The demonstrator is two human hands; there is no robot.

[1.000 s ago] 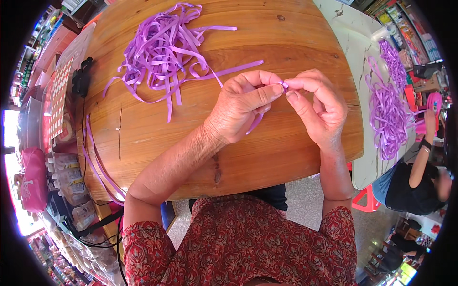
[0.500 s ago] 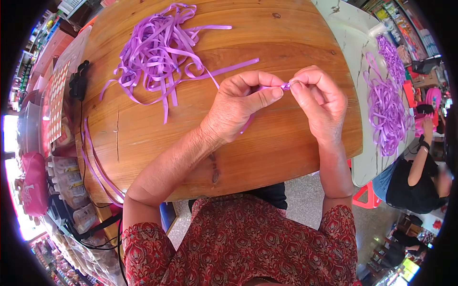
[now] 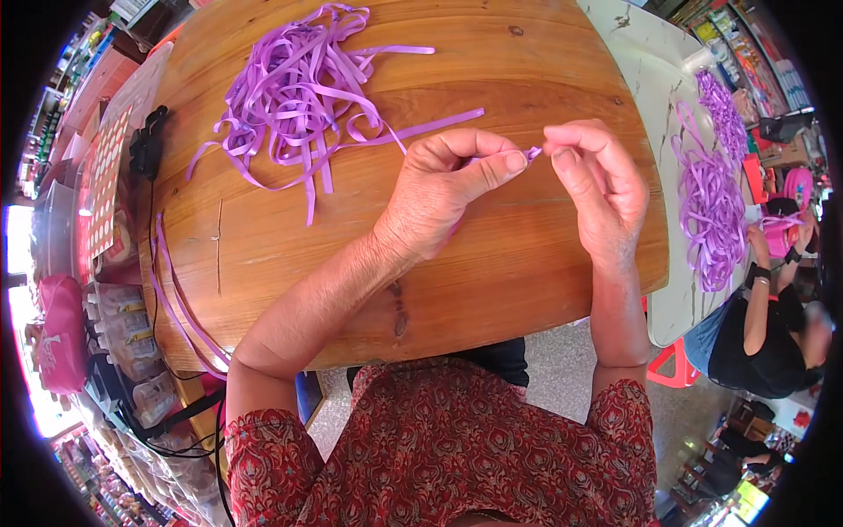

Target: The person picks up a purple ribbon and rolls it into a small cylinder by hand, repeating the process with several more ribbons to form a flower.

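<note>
My left hand [image 3: 435, 189] is closed in a pinch on a purple ribbon, its thumb pressed to the index finger. A small twisted or knotted bit of this ribbon [image 3: 534, 153] pokes out past the fingertips. Just to its right, my right hand [image 3: 606, 202] has thumb and index finger slightly apart, with nothing visible between them. Both hands are above the wooden table [image 3: 527, 290]. Beyond my left hand lies a tangled heap of purple ribbons [image 3: 299, 97], with loose ends reaching toward that hand. Part of the held ribbon is hidden behind my fingers.
Two ribbon strands [image 3: 180, 299] curve over the table's left edge, near a thin stick [image 3: 219, 246] and a black clip-like object [image 3: 151, 143]. A white marbled table [image 3: 637, 53] at right bears more purple ribbons [image 3: 709, 215]. A co-worker in black [image 3: 755, 351] sits beside it.
My right hand has let go of the ribbon's twisted end and moved slightly right, its fingertips parting. My left hand keeps its pinch. The co-worker's arms have shifted.
</note>
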